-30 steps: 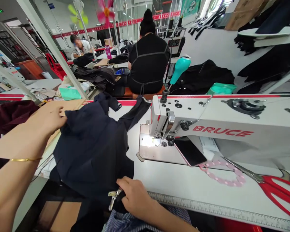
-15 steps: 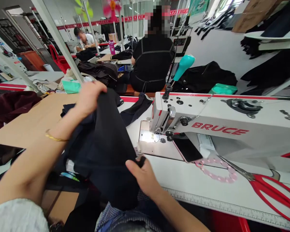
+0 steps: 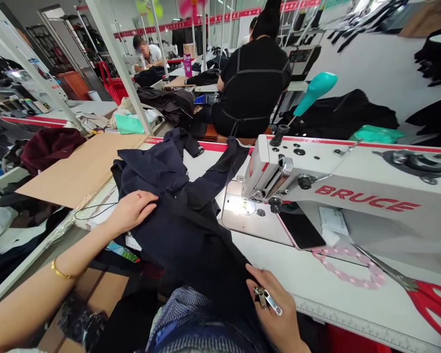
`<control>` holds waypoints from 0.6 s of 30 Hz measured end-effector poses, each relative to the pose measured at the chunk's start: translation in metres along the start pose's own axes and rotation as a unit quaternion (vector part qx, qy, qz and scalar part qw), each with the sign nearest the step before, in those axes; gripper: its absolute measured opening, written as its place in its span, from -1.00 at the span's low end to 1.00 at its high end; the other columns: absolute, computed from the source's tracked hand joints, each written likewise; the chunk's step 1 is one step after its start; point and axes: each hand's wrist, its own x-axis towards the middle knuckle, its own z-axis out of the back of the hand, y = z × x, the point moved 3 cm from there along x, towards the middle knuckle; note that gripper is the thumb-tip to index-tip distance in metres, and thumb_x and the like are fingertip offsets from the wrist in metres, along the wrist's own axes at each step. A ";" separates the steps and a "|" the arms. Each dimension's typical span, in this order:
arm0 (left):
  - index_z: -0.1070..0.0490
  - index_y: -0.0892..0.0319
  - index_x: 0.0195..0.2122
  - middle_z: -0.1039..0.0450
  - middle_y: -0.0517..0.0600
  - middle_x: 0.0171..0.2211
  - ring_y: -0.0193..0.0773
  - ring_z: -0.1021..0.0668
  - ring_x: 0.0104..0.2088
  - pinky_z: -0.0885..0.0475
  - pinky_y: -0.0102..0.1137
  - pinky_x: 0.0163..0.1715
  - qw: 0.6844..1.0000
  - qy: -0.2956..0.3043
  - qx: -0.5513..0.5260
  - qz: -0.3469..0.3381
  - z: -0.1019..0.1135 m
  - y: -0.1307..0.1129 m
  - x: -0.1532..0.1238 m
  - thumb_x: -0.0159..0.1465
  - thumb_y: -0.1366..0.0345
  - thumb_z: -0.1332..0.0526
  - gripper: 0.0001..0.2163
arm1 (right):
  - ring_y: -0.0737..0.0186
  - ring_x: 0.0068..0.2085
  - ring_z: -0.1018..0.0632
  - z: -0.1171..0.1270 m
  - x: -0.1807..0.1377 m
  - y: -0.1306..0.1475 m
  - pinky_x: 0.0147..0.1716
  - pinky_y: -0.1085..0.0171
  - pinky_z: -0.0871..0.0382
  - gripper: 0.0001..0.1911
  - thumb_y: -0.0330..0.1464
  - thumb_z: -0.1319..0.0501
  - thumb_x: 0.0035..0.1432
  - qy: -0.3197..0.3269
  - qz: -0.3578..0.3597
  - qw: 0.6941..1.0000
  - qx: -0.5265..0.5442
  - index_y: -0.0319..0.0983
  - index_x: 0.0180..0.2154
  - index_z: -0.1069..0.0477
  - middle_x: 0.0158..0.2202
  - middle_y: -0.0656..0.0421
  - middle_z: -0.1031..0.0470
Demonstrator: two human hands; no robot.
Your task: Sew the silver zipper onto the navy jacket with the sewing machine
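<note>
Supervisor: Garment position, please?

Observer: The dark navy garment [image 3: 176, 211] lies heaped on the counter [image 3: 279, 267] between the two hands. One end trails off the near edge beside the right hand, and a sleeve-like strip stretches away beyond the left hand.

Supervisor: Hands?

Observer: The left hand [image 3: 134, 208] lies flat on the cloth, fingers together, pressing a fold down. The right hand [image 3: 275, 316] is curled at the near edge, pinching small metal thread snips [image 3: 267, 300]. Whether it also nips the cloth I cannot tell.

Supervisor: Anything at the needle?

Observer: No. The lit needle plate [image 3: 244, 206] of the sewing machine [image 3: 353, 181], beyond the right hand, is bare, and the cloth stops just short of it.

Supervisor: So how far along?

Observer: Early, I'd judge. The piece is laid out and being sorted by hand, snips ready, but no seam sits under the foot. Placing and stitching look left to do.

Supervisor: Clutter?

Observer: A phone [image 3: 301, 229], a pink chain [image 3: 347, 267] and red scissors [image 3: 431, 299] lie to the right of the right hand, apart from the cloth.
</note>
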 end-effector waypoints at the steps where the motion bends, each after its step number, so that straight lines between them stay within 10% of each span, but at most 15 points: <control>1: -0.35 0.21 -0.09 -0.44 0.09 -0.19 -0.20 -0.46 -0.14 -0.38 -0.31 -0.11 1.000 -0.005 0.003 -0.016 0.006 -0.002 0.010 0.29 0.20 0.04 -0.70 | 0.24 -0.29 -0.53 0.003 0.005 0.004 -0.38 0.31 -0.44 -0.59 -0.50 -0.10 0.12 -0.008 0.008 1.000 0.008 -0.10 0.01 -0.31 -0.26 0.09 -0.45; 10: -0.41 0.18 -0.35 -0.24 0.07 0.10 -0.02 -0.19 0.15 -0.19 -0.06 0.07 0.987 0.072 0.015 -0.145 0.019 -0.026 0.054 0.20 0.34 -0.04 -0.83 | 0.28 -0.40 -0.52 -0.026 0.077 0.044 -0.37 0.29 -0.40 -0.69 -0.30 -0.06 0.21 0.024 0.090 0.991 -0.095 -0.14 -0.04 -0.39 -0.02 0.02 -0.40; 18: -0.35 0.18 -0.40 -0.43 -0.09 -0.49 -0.36 -0.45 -0.44 -0.24 -0.28 0.05 0.961 0.113 -0.198 -0.157 -0.010 -0.075 0.043 0.29 0.24 0.01 -0.78 | 0.21 -0.40 -0.49 -0.078 0.102 0.024 -0.41 0.29 -0.31 -0.63 -0.40 0.11 0.22 0.118 0.083 0.977 -0.159 -0.28 -0.08 -0.39 -0.35 0.05 -0.50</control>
